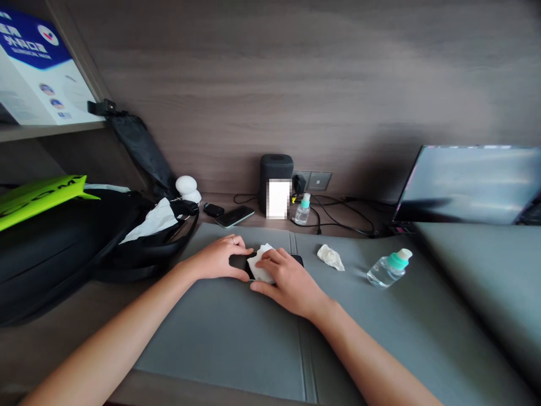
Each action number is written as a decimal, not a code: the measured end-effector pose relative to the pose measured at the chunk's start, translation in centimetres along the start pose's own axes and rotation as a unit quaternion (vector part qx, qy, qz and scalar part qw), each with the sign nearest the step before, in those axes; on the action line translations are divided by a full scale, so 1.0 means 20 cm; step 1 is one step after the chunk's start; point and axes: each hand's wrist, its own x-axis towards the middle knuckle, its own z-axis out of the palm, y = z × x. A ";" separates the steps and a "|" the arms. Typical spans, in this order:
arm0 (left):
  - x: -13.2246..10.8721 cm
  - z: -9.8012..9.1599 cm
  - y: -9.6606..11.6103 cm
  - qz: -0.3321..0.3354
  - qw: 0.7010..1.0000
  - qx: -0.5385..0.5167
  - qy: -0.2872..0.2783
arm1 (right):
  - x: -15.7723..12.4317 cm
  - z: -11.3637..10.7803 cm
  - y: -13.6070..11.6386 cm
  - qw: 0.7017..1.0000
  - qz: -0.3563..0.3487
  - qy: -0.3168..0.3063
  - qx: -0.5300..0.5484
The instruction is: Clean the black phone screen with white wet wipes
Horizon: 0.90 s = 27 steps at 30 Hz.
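Note:
A flat black phone (298,260) lies on the grey desk mat (220,332), mostly covered by my hands. My left hand (215,258), with a ring on one finger, grips its left end between thumb and fingers. My right hand (293,283) presses a white tissue (261,265) onto the phone's upper face, its fingers bent over the tissue. To the right a crumpled tissue (330,257) rests on the mat. Farther right stands a clear spray bottle (389,269) with a teal and white top.
Behind are a second spray bottle (302,210), a black speaker (276,166), cables (346,217) and another phone (235,216). A black backpack (63,254) fills the left side, below a mask box (46,73) on a shelf. At right stands a dark screen (469,183).

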 end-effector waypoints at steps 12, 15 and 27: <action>0.00 -0.01 0.01 0.002 1.000 0.017 -0.008 | 0.00 -0.01 0.02 1.000 0.025 0.014 0.006; 0.00 -0.01 0.01 0.007 1.000 0.024 -0.008 | -0.01 -0.01 0.03 0.997 0.063 0.029 -0.014; 0.00 -0.01 0.02 0.003 1.000 0.022 -0.006 | -0.02 -0.03 0.05 0.997 0.070 0.013 0.009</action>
